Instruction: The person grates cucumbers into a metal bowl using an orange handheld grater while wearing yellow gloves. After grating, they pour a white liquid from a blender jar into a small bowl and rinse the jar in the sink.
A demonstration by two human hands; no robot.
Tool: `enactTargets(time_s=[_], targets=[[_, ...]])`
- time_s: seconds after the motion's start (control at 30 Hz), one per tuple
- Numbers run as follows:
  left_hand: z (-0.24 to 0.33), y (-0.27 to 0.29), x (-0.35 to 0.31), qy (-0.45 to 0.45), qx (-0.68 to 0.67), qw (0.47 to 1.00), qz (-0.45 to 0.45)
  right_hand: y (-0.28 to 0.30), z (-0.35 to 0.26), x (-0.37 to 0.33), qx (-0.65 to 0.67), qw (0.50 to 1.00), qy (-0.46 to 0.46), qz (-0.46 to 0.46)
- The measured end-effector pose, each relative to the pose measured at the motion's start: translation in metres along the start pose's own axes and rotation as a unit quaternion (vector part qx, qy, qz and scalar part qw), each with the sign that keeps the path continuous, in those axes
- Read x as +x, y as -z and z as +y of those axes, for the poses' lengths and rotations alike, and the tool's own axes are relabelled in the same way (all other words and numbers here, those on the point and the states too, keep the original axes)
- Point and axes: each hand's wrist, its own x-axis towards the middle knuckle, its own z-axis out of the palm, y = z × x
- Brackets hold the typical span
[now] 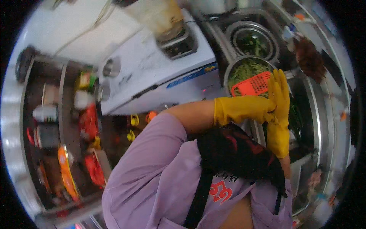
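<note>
Both my hands wear yellow rubber gloves and meet over the sink. My left hand point(269, 100) comes in from the left and lies against my right hand point(281, 103). The fingers of both look stretched out, pointing away from me, with nothing seen between the palms. Close beside my left hand is an orange flat grater point(251, 84), lying across a round metal bowl point(228, 78) of shredded green vegetable point(248, 68). Whether my fingers touch the grater's end, I cannot tell.
Behind stands another metal bowl point(228, 32) with greens. Dark long greens point(295, 118) lie in the sink point(318, 126) at right. A blender point(177, 44) stands on the white freezer point(141, 65) at left. Shelves point(63, 114) at far left hold packages and jars.
</note>
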Motion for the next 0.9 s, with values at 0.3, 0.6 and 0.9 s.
enactTargets(time_s=[0.3, 0.6, 0.9], targets=[[-0.008, -0.007, -0.094, -0.123, 0.010, 0.987, 0.102, -0.043, 0.040, -0.016, -0.133, 0.958, -0.078, -0.240], [-0.159, 0.054, -0.303, 0.133, 0.023, 0.862, 0.489, -0.183, 0.076, 0.070, -0.349, 0.932, 0.082, -0.045], [-0.334, 0.167, -0.558, 0.309, 0.328, 0.643, 0.619, -0.272, 0.125, 0.286, -0.320, 0.934, 0.157, -0.029]])
